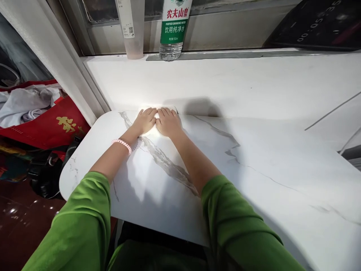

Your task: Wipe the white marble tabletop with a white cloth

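Note:
Both hands lie side by side, palms down, at the back edge of a white marbled table (175, 210). My left hand (146, 121) has its fingers stretched forward, with a pink coiled band (123, 143) round the wrist. Beside it, my right hand (169, 122) also lies flat, its thumb close to the left thumb. Under and between them is a bright white patch (153, 131), perhaps a flat white item; glare hides its outline. Neither hand is wrapped round anything.
On the ledge behind stand a water bottle (175, 32), a translucent container (134, 34) and, at the right, a dark screen showing digits (318, 28). A red bag (59, 124) holding white cloth is left of the table, beyond a pale post (56, 49).

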`<state>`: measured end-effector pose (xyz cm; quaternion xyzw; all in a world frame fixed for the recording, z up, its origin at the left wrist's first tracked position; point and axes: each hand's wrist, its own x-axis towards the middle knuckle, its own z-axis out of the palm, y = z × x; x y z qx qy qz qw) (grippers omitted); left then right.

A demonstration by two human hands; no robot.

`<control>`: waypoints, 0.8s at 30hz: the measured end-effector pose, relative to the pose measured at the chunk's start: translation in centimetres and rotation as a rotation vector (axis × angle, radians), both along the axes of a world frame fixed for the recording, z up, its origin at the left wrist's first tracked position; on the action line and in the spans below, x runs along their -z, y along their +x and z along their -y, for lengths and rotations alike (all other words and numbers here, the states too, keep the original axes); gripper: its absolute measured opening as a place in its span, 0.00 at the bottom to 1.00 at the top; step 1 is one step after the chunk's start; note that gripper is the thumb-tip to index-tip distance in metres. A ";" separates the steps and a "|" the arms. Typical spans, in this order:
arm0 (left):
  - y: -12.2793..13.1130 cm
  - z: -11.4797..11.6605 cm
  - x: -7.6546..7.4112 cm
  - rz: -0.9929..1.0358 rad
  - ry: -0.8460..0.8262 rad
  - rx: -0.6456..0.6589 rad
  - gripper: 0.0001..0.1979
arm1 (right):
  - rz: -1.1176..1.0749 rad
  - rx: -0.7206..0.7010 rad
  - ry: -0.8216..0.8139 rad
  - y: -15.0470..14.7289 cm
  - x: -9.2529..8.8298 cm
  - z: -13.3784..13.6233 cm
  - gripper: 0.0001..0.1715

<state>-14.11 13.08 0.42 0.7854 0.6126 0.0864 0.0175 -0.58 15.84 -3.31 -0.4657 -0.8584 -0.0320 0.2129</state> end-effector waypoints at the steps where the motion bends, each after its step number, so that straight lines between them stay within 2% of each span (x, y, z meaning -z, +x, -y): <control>1: 0.1 0.3 0.0 -0.004 -0.008 -0.004 0.27 | -0.001 0.008 -0.001 0.1 0.0 0.3 0.32; 5: 0.6 2.6 -0.2 -0.017 -0.019 -0.001 0.27 | 0.016 0.028 0.003 0.7 -0.4 2.9 0.32; 8: 0.8 5.7 -0.1 -0.021 -0.005 0.021 0.27 | 0.046 0.018 -0.001 1.3 -0.8 6.5 0.32; 12: 0.4 11.9 0.3 -0.021 -0.005 0.092 0.27 | 0.054 0.008 -0.044 1.9 -1.0 13.0 0.33; 18: -1.1 22.1 0.3 -0.004 0.034 0.094 0.27 | -0.007 -0.145 -0.038 1.6 -1.0 22.0 0.34; 21: -2.2 25.0 0.2 0.007 0.031 0.057 0.27 | -0.018 -0.202 -0.054 0.4 -1.3 24.2 0.34; 24: -3.8 25.4 0.0 0.011 0.017 0.015 0.27 | -0.008 -0.244 -0.075 -1.4 -1.6 24.1 0.35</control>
